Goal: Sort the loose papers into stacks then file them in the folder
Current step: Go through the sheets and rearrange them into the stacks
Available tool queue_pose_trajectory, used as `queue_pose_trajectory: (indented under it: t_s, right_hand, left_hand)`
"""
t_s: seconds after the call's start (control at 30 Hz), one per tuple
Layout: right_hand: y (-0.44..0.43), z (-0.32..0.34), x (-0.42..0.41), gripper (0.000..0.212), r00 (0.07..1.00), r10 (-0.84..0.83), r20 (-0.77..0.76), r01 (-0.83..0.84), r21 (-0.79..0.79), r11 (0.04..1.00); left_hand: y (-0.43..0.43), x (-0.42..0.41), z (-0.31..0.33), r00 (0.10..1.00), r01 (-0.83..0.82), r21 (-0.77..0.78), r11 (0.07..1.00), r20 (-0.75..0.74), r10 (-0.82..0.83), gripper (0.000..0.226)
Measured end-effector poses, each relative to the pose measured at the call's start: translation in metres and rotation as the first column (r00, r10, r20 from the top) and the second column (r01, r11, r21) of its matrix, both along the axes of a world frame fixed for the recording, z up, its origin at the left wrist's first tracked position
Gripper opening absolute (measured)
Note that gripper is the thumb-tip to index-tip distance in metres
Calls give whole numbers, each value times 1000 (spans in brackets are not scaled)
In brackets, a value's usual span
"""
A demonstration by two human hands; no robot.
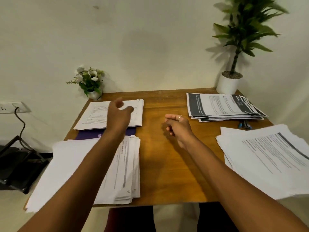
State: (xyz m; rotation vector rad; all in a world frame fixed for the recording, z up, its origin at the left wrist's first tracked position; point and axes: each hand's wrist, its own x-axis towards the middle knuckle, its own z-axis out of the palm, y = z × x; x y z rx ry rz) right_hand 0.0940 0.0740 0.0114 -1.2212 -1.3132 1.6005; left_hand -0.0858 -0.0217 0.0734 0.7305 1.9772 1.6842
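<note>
Near left: a stack (80, 164) of printed sheets lies at the front edge of the tabletop (167, 164), its corner overhanging. My left forearm crosses above it, stretched forward.

Near right: a second stack (267, 156), loosely fanned, overhangs the right edge. My right forearm runs in beside it, angled toward the middle.

Centre: my right hand (177, 126) is over bare wood, casting a shadow beneath. Its fingers (170, 117) are loosely curled and clasp nothing; a ring (179, 117) shows on one.

Far left: my left hand (118, 113) is held over the far-left stack (98, 114), palm down, wrist bent. Thumb and fingers are spread apart in a loose curve, with nothing between them. I cannot tell whether they touch the paper.

The purple folder (90, 134) lies flat under that far-left stack, only its near edge showing between the two left stacks.

Far right: a fourth stack (222, 106), with dark-bordered pages, sits fanned near the back corner. Pens (245, 125) lie just beside its near edge.

Rear: small flowers (90, 81) at the back-left corner; a potted plant (228, 84) at the back-right.
</note>
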Motion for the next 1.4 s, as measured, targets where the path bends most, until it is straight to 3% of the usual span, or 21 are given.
queue_pose_trajectory:
  t_s: [0.1, 0.23, 0.47, 0.6, 0.7, 0.87, 0.97, 1.07, 1.17, 1.23, 1.33, 1.4]
  right_hand:
    - [-4, 4, 41, 15, 997, -72, -9, 73, 34, 997]
    - [-8, 9, 99, 14, 979, -196, -53, 198, 46, 979]
    - [-18, 5, 186, 16, 904, -410, -122, 415, 11, 910]
    - [-27, -1, 232, 14, 854, -520, -33, 520, 125, 845]
    - [-37, -10, 269, 18, 747, -656, 104, 602, 312, 735]
    - [-53, -37, 307, 29, 545, -764, 346, 649, 402, 645]
    - [-58, -47, 319, 54, 448, -824, 345, 718, 411, 562]
    - [-61, -60, 331, 84, 371, -876, 309, 814, 346, 467]
    - [-61, -69, 342, 106, 377, -892, 249, 897, 142, 419]
    - [-59, -71, 346, 101, 406, -897, 178, 901, 84, 425]
    - [-58, -69, 340, 87, 425, -894, 142, 883, 154, 444]
    - [-59, -67, 335, 94, 417, -893, 169, 867, 220, 447]
  left_hand:
    - [2, 65, -9, 974, 226, 5, 974, -36, -226, 38]
    - [7, 144, -31, 904, 423, -62, 904, -38, -426, 37]
    - [35, 239, -58, 753, 626, -187, 757, -108, -649, 32]
    - [52, 278, -68, 670, 647, -254, 719, -261, -695, 28]
    - [65, 300, -75, 532, 659, -339, 671, -421, -735, 26]
    - [83, 337, -85, 311, 645, -548, 532, -448, -838, 71]
    - [86, 358, -96, 153, 576, -691, 437, -433, -888, 101]
    - [85, 369, -116, 12, 492, -777, 393, -445, -895, 112]
    - [82, 367, -130, -25, 465, -771, 436, -504, -864, 114]
    - [82, 366, -132, -24, 483, -749, 452, -528, -849, 111]
    - [81, 364, -132, -32, 520, -730, 444, -536, -844, 101]
    - [80, 362, -132, -24, 550, -708, 443, -544, -839, 94]
